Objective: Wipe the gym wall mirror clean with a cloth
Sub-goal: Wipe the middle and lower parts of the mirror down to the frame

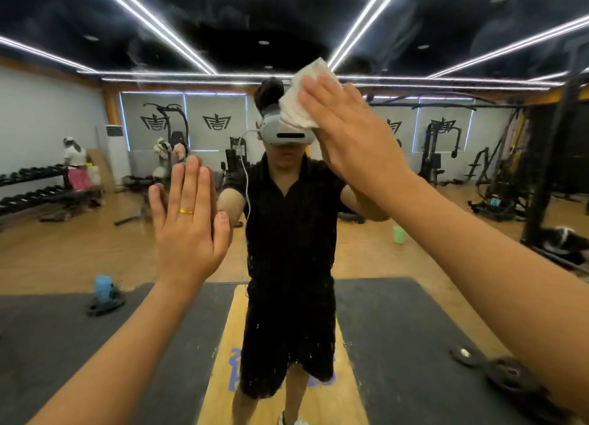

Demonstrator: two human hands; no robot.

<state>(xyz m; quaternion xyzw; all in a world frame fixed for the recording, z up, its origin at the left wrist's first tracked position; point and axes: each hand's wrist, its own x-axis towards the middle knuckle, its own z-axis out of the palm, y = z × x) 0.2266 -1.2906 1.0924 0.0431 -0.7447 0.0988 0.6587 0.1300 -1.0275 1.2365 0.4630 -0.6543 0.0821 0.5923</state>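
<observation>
The wall mirror fills the whole view and reflects the gym and a person in black clothes wearing a headset. My right hand lies flat with straight fingers, pressing a crumpled white cloth against the glass at head height. The cloth sticks out above and to the left of the fingers. My left hand, with a gold ring on one finger, rests flat and open on the glass lower down to the left, fingers pointing up. Small white specks show on the glass over the reflected black clothes.
In the reflection: dumbbell racks at the left with another person beside them, weight machines at the back right, weight plates on dark floor mats, a blue bottle and a green cup on the floor.
</observation>
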